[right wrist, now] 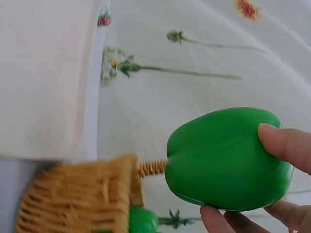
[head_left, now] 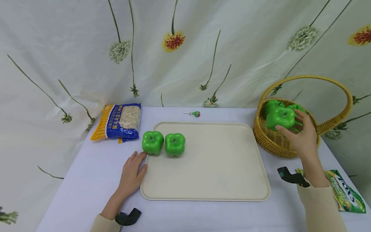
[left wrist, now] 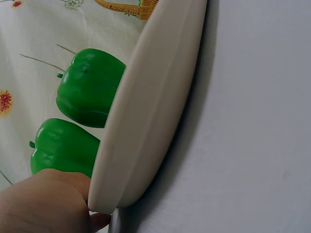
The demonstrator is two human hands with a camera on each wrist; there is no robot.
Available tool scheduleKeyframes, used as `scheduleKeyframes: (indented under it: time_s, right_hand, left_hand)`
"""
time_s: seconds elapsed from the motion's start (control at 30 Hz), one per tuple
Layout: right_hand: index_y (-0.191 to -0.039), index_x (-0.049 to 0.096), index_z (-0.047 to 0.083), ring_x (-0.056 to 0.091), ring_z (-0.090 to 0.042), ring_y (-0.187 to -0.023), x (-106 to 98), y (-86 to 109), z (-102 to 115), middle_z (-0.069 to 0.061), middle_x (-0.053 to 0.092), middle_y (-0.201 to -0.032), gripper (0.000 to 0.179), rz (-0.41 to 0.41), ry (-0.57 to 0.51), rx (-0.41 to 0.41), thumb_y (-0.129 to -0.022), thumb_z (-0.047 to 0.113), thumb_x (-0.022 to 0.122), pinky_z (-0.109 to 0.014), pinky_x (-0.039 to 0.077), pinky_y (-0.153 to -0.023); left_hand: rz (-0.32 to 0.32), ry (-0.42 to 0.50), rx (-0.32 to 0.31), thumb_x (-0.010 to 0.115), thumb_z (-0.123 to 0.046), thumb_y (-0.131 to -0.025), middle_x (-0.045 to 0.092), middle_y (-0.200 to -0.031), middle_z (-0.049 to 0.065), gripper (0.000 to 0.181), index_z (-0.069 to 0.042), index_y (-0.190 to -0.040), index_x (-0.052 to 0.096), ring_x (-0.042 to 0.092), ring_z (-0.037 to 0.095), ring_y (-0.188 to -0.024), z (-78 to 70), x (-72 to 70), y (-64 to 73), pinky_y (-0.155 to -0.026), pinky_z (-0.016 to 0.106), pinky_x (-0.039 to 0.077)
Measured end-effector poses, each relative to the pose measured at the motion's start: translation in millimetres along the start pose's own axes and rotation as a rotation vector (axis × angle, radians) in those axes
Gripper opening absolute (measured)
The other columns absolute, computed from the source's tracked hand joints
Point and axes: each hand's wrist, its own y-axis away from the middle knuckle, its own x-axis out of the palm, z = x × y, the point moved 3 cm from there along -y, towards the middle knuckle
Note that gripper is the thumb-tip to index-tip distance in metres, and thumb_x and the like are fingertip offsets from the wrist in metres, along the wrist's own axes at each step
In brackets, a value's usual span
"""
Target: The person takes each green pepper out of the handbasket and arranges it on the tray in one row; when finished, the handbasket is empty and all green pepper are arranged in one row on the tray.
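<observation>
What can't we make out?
Number of peppers in basket: head view, held pepper and right hand in the way.
Part of green bag: head view, right arm covers it.
Lollipop print: head view, too small.
Part of left hand: left wrist view, cut off by edges.

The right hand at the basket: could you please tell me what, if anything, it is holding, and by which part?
The right hand holds a green pepper by its sides, between the thumb and the fingers.
</observation>
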Motion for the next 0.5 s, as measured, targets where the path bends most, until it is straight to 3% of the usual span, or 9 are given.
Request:
scheduleKeyframes:
  time_s: [0.13, 0.3, 0.4, 0.5]
  right_hand:
    - [-0.152, 0.028, 0.008, 0.053, -0.038, -0.117, 18, 11.2, 10, -0.027, 0.042, -0.145, 0.080, 0.085, -0.030, -0.076, -0.088, 0.024, 0.073, -0.002, 0.039, -0.075]
    - [-0.148, 0.033, 0.001, 0.054, -0.048, -0.117, 57, 23.0, 18, -0.031, 0.045, -0.139, 0.077, 0.238, -0.107, -0.179, -0.085, 0.016, 0.076, -0.001, 0.042, -0.077]
    - [-0.146, 0.034, 0.000, 0.055, -0.045, -0.117, 82, 28.1, 22, -0.030, 0.045, -0.140, 0.077, 0.334, -0.143, -0.182, -0.084, 0.013, 0.077, -0.010, 0.051, -0.083]
    - [-0.145, 0.034, 0.000, 0.056, -0.044, -0.118, 106, 33.2, 29, -0.029, 0.044, -0.140, 0.077, 0.415, -0.163, -0.180, -0.083, 0.011, 0.078, -0.030, 0.057, -0.091]
  left_hand:
    - [-0.001, 0.002, -0.003, 0.055, -0.002, -0.092, 0.054, -0.137, 0.025, 0.045, 0.005, -0.136, 0.050, 0.035, 0.051, -0.135, 0.2, -0.7, 0.6, -0.111, 0.068, 0.024]
    - [-0.007, 0.003, 0.002, 0.055, -0.001, -0.092, 0.054, -0.136, 0.026, 0.044, 0.007, -0.135, 0.050, 0.035, 0.052, -0.135, -0.5, -1.4, 0.5, -0.110, 0.068, 0.024]
    - [-0.010, 0.003, 0.007, 0.055, -0.001, -0.091, 0.054, -0.136, 0.026, 0.044, 0.007, -0.135, 0.050, 0.036, 0.052, -0.134, -1.2, -1.7, 0.2, -0.110, 0.068, 0.024]
    - [-0.015, 0.004, 0.011, 0.055, 0.000, -0.091, 0.054, -0.136, 0.026, 0.045, 0.007, -0.134, 0.050, 0.036, 0.052, -0.134, -1.0, -1.7, 0.3, -0.110, 0.068, 0.024]
